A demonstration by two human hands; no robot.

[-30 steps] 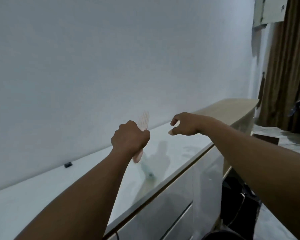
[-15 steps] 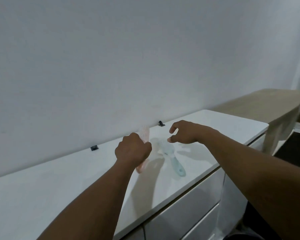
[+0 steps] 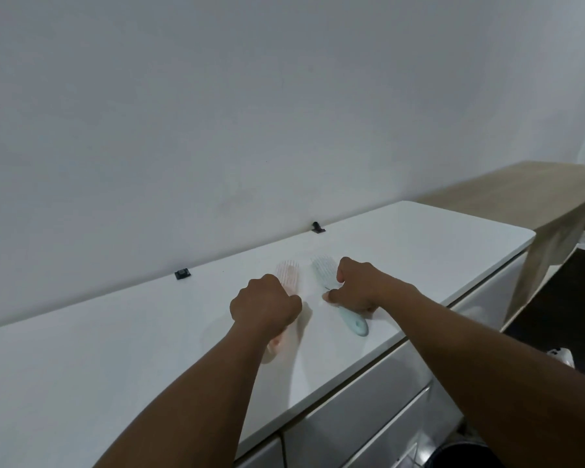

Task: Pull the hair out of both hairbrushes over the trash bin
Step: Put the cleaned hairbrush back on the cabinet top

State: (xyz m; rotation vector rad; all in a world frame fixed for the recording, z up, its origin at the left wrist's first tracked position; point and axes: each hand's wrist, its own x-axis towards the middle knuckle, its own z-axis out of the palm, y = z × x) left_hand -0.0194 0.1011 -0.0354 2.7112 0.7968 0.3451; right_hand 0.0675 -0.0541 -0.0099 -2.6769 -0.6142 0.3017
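A pink hairbrush (image 3: 287, 275) lies bristles up on the white countertop (image 3: 115, 349), and my left hand (image 3: 265, 305) is closed in a fist around its handle. Just to its right a pale blue hairbrush (image 3: 355, 322) lies on the same top. My right hand (image 3: 362, 288) is down over its neck, thumb and fingers curled round either side. The blue head and the end of the handle stick out from under the hand. A dark round rim, perhaps the trash bin (image 3: 466, 454), shows on the floor at the bottom right.
Two small black clips (image 3: 182, 273) (image 3: 317, 227) sit where the countertop meets the white wall. White drawer fronts (image 3: 368, 417) run below the top's front edge. A light wooden table (image 3: 520, 194) adjoins on the right, with dark floor beyond it.
My view has swung left and down onto the countertop. The left hand has brought the pink brush down onto the top. The right hand has dropped onto the blue brush and curled around it.
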